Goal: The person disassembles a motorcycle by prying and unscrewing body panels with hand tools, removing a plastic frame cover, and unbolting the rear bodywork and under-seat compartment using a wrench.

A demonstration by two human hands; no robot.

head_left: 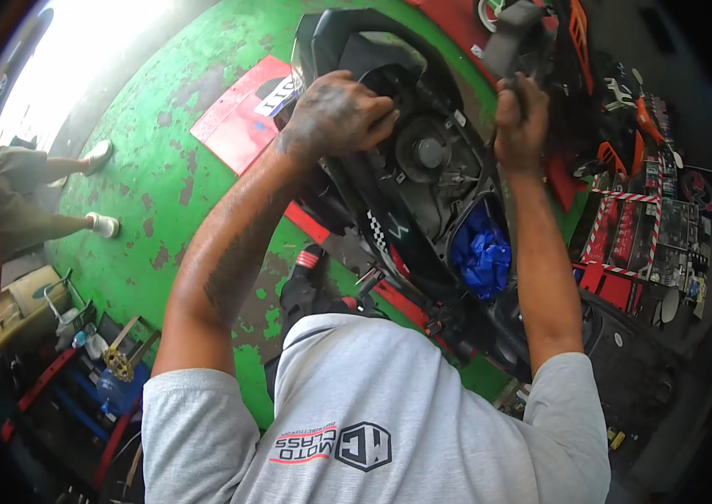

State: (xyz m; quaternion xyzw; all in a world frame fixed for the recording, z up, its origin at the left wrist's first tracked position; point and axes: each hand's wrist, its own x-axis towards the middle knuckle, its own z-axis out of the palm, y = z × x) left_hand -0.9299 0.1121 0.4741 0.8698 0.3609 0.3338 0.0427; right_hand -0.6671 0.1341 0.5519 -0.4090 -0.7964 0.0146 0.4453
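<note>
My left hand is closed above the side of the black motorbike; what it holds, if anything, I cannot make out. On the right, my right hand is closed at the lower end of a dark grey piece. Between my hands lies the bike's opened body, with a round metal cap in the middle. Bunched blue plastic sits in a compartment below it. Grime marks the back of my left hand.
A person's legs stand at the left on the green floor. A red board lies beside the bike. Tools and a blue container are at lower left. Another motorbike with orange parts and parts displays stand at right.
</note>
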